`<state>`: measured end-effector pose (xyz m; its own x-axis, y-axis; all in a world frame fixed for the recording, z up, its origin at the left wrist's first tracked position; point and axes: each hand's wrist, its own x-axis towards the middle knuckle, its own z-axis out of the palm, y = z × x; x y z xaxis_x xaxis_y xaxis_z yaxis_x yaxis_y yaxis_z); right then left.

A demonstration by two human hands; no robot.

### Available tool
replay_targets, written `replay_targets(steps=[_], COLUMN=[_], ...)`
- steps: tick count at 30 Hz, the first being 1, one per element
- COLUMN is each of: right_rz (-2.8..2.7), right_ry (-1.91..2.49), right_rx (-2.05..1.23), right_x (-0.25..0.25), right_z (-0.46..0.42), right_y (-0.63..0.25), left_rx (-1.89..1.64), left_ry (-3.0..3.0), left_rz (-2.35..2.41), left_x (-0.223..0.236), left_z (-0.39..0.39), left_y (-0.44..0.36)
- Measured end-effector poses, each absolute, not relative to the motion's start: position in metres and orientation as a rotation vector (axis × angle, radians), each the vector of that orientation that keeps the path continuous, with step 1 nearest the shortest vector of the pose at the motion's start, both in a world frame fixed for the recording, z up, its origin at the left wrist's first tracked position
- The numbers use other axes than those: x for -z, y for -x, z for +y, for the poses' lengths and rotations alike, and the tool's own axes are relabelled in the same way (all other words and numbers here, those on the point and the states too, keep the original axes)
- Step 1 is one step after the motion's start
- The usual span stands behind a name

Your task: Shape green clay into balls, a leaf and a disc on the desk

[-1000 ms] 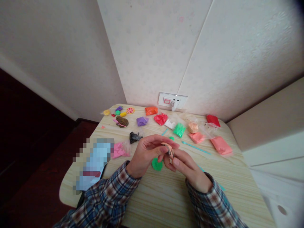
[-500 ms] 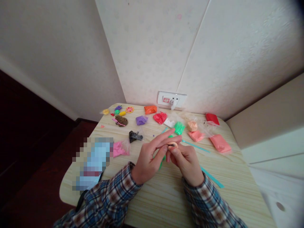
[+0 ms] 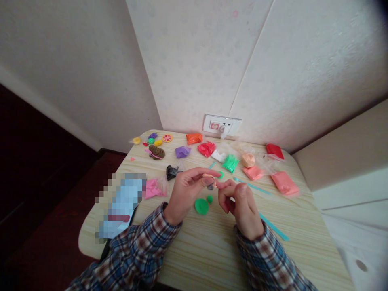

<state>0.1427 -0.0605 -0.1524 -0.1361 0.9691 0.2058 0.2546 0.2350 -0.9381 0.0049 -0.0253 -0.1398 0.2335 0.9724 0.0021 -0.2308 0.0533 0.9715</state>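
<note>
Between the thumb and fingers of my left hand [image 3: 187, 195] is a small piece of modelling clay [image 3: 211, 186], peach with a dark grey part. My right hand [image 3: 243, 208] is mostly curled, with its index finger reaching left so the tip meets the clay's right edge. Nothing shows inside the curled fingers. Below the hands, a flat green clay disc [image 3: 201, 206] lies on the table, and beside it sits a small green ball [image 3: 210, 199]. Another bit of green clay [image 3: 221, 175] shows just beyond my left fingertips.
Clay packets line the back of the wooden table [image 3: 194, 258], among them a green packet [image 3: 230, 163] and a salmon packet [image 3: 285, 183]. Turquoise sticks [image 3: 274, 227] lie at right. A phone [image 3: 123, 208] is at left, near small clay models [image 3: 158, 142] and a brown coil [image 3: 157, 152].
My right hand has loosened from the clay and shifted slightly right, leaving its index finger at the edge. My left hand keeps the piece, turned differently. The green disc and ball are uncovered.
</note>
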Motion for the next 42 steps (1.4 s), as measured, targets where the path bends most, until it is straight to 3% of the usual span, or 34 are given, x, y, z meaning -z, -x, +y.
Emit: replay_targets(steps=[8,21,26,31,37,42], right_rz=[-1.556,-2.089,-1.896,-1.664,-1.614,-1.573], right_ry=[1.264,1.219,1.244,1.291,1.231,1.181], right_rx=[-0.836,-0.388,-0.501,-0.684,-0.74,-0.977], right_x=[0.145,0.151,0.148,0.151,0.152,0.153], right_z=[-0.059,-0.053,-0.051,-0.052,-0.055,-0.054], right_y=[-0.149,-0.144,-0.148,-0.149,-0.148,-0.15], left_rx=[-1.154,-0.92,-0.841,-0.811,-0.783,-0.762], left_ry=[-1.249,-1.575,-1.531,-1.552,-1.64,-1.44], left_rz=[0.923,0.91,0.732,0.905,0.862,0.774], left_x=[0.138,0.141,0.139,0.138,0.131,0.134], left_z=[-0.027,-0.032,-0.033,-0.03,-0.028,-0.028], left_y=[0.0,-0.001,-0.003,-0.004,-0.002,0.0])
